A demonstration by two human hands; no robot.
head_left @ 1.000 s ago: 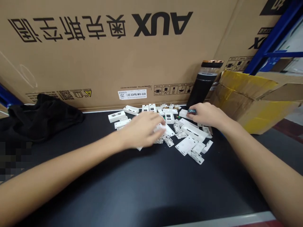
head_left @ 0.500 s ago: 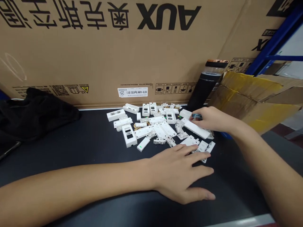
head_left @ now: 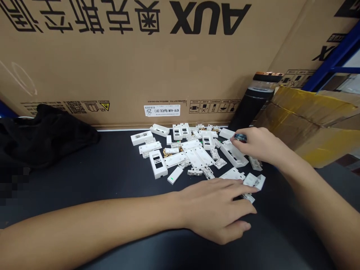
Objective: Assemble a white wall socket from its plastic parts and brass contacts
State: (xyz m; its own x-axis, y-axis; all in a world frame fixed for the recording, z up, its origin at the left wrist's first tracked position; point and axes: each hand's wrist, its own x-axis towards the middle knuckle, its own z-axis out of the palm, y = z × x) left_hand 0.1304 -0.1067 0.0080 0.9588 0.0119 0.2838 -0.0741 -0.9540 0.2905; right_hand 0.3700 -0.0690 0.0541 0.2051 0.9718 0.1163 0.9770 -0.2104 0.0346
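Observation:
Several white plastic housings, plates and small clips lie in a loose pile on the black tabletop [head_left: 118,168]. My right hand [head_left: 257,144] is closed at the pile's right side, fingers curled on the upper end of a white plastic housing [head_left: 234,154] whose recessed side with cut-outs shows. A dark glossy band [head_left: 241,137] sits at these fingers; I cannot make out what it is. My left hand [head_left: 219,210] lies palm down, fingers apart, at the near edge of the pile. Its fingertips partly cover a flat white plate [head_left: 233,174] and small white pieces [head_left: 254,180].
A large cardboard box [head_left: 126,71] stands behind the pile. At the back right are a black bottle [head_left: 247,105] and a yellow-taped carton [head_left: 303,120], with a blue frame [head_left: 334,56] beyond. Black cloth [head_left: 53,137] lies on the left. Small brass-coloured pieces [head_left: 165,153] show among the white parts.
The housing at my right hand has turned from its smooth face to its recessed side. My left fingers have drawn slightly closer together. The view has shifted a little.

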